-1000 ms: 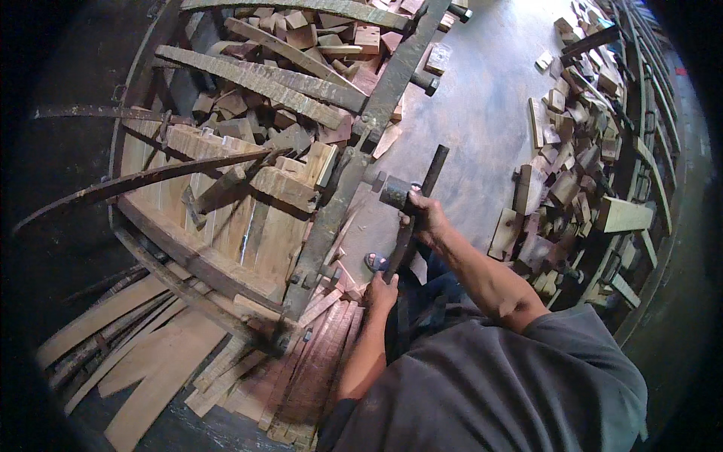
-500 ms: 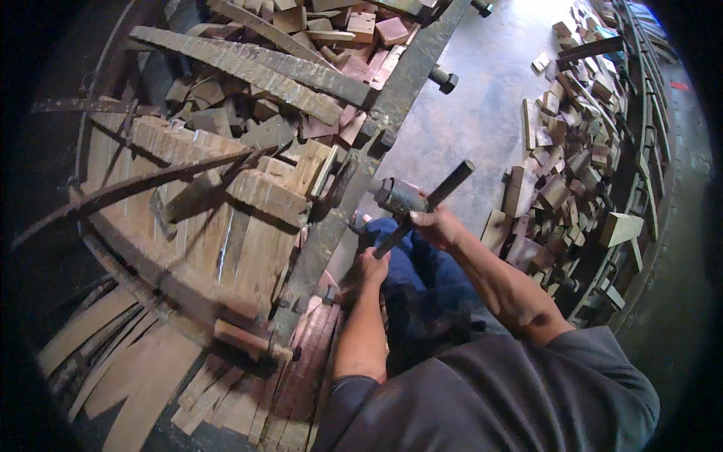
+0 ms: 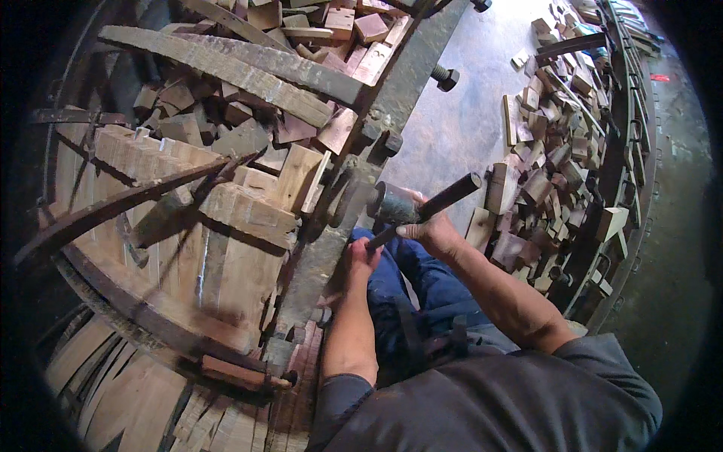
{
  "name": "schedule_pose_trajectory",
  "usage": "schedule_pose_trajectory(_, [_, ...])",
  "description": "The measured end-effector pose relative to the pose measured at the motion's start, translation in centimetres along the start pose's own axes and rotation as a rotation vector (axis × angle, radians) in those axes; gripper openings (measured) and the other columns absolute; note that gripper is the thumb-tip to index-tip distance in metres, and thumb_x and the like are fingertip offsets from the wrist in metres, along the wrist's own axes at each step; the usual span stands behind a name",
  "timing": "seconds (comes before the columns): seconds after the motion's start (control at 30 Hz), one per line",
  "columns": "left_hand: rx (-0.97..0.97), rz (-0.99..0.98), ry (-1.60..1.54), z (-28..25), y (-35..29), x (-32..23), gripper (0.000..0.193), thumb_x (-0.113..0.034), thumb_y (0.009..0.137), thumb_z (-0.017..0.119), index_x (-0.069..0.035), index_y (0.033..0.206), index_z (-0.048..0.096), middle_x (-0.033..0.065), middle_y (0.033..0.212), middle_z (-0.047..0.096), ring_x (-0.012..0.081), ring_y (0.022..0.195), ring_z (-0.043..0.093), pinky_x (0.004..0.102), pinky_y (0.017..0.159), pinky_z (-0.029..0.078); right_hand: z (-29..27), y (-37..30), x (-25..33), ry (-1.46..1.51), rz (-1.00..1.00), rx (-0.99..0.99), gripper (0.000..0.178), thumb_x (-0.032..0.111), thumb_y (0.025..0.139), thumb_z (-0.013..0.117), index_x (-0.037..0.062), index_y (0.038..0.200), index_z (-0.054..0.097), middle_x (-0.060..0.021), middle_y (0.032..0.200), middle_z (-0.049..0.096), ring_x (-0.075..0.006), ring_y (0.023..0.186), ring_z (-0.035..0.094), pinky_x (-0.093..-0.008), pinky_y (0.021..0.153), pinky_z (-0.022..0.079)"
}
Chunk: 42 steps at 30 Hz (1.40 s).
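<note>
A socket wrench with a dark sliding bar handle (image 3: pixel 454 193) is between my two hands. Its round metal socket (image 3: pixel 393 203) sits against the side of a heavy steel clamp beam (image 3: pixel 309 264), apparently over a bolt. My right hand (image 3: pixel 433 232) is closed around the bar beside the socket, thumb along it. At the bar's lower end, my left hand (image 3: pixel 364 255) is closed with its fingers curled around it. Left of the beam, a curved panel of upright wooden staves (image 3: pixel 226 264) is held in the clamp frame. What the socket covers is hidden.
Offcut blocks (image 3: pixel 181 94) fill the space behind the panel, with long tapered boards (image 3: pixel 218 71) across them. Another bolt (image 3: pixel 446 77) sticks out of the beam farther up. A heap of wood scraps (image 3: pixel 553 173) lies along a dark rail at right. Thin slats (image 3: pixel 135 384) are stacked lower left.
The bar has turned a little, its upper end swinging lower and flatter. My hands have moved with it, still gripping. The socket is now closer against the beam; the whole view has shifted slightly.
</note>
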<state>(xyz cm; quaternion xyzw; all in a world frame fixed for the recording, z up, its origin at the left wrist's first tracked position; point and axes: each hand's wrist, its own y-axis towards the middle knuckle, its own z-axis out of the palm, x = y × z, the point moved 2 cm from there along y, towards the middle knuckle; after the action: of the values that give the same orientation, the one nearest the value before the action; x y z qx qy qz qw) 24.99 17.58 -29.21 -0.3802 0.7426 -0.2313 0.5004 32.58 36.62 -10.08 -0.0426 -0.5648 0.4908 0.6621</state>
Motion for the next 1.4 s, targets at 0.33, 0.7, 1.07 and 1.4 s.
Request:
schedule_pose_trajectory(0.33, [0.054, 0.062, -0.79, 1.2, -4.3, 1.9, 0.031, -0.031, 0.085, 0.078, -0.001, 0.082, 0.071, 0.0047, 0.068, 0.066, 0.0149, 0.065, 0.056, 0.0343, 0.065, 0.05, 0.2, -3.3, -2.1, -0.161, 0.169, -0.292, 0.039, -0.004, 0.075, 0.066, -0.0018, 0.113, 0.06, -0.0111, 0.101, 0.067, -0.0217, 0.095, 0.061, -0.0345, 0.082, 0.048])
schedule_pose_trajectory(0.7, [-0.082, -0.024, -0.151, -5.1, -15.3, -2.5, 0.033, -0.025, 0.083, 0.07, -0.001, 0.107, 0.068, 0.0173, 0.1, 0.071, 0.0329, 0.095, 0.068, 0.0413, 0.084, 0.053, 11.0, -7.1, -4.0, -1.772, -0.372, 0.789, 0.043, 0.033, 0.071, 0.076, 0.0143, 0.109, 0.068, -0.0093, 0.114, 0.068, -0.0299, 0.111, 0.062, -0.0425, 0.09, 0.048])
schedule_pose_trajectory(1.07, [-0.214, -0.4, 0.012, -8.1, -23.8, -8.4, 0.042, -0.029, 0.08, 0.069, -0.005, 0.113, 0.069, 0.0214, 0.113, 0.068, 0.0383, 0.109, 0.064, 0.0471, 0.095, 0.049, 8.8, -3.6, -8.9, -1.777, -0.502, 1.47, 0.048, 0.035, 0.074, 0.075, 0.0113, 0.116, 0.068, -0.0129, 0.111, 0.071, -0.033, 0.104, 0.067, -0.0468, 0.086, 0.054])
schedule_pose_trajectory(1.4, [-0.479, -0.668, 0.129, -10.6, -29.2, -21.5, 0.042, -0.026, 0.074, 0.065, -0.01, 0.113, 0.069, 0.0236, 0.115, 0.068, 0.0424, 0.108, 0.064, 0.0493, 0.095, 0.05, 11.9, -8.2, 2.9, -1.755, -0.219, 1.605, 0.057, 0.029, 0.079, 0.066, 0.0087, 0.131, 0.056, -0.0198, 0.132, 0.059, -0.0346, 0.121, 0.059, -0.0459, 0.099, 0.048])
